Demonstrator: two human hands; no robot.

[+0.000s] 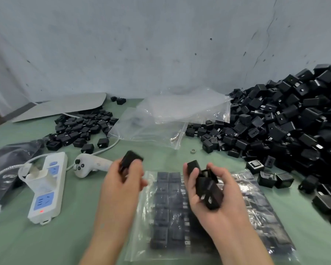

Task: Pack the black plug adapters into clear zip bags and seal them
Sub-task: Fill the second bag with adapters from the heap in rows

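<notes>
My left hand [125,177] grips one black plug adapter [131,159] above the green table. My right hand [208,186] holds several black adapters [208,190] bunched in its palm and fingers. Below and between both hands lies a clear zip bag [172,211] filled with neat rows of black adapters. A huge heap of loose black adapters [287,119] covers the right side. A smaller heap [80,129] lies at the back left. Empty clear zip bags [170,115] lie crumpled at the back centre.
A white power strip [46,188] with blue sockets and a lit red switch lies at the left, its cable running back. A white handheld controller [90,165] sits beside it. A grey board [65,106] leans at the back left. A dark bag [6,161] lies far left.
</notes>
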